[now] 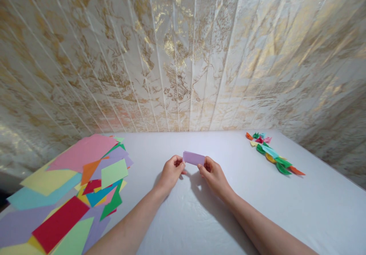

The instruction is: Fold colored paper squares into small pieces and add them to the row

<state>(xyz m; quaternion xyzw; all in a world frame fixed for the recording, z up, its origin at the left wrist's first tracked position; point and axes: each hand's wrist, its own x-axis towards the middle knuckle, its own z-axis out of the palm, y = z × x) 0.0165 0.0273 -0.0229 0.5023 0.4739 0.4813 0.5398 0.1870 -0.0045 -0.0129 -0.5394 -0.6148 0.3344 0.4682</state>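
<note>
A small purple piece of paper (193, 158), a narrow rectangle that looks folded, is held up a little above the table between both hands. My left hand (173, 170) pinches its left end between thumb and fingers. At the opposite end, my right hand (211, 171) grips the lower right corner, thumb in front. The paper tilts slightly down to the right. Fingertips behind the paper are partly hidden.
Loose coloured paper sheets (85, 154) lie in an overlapping heap on the left, with a red rectangle (61, 224) on top near the front. Several small folded paper shapes (271, 152) form a row at the back right of the white table (183, 224). A gold-patterned curtain (177, 56) hangs behind.
</note>
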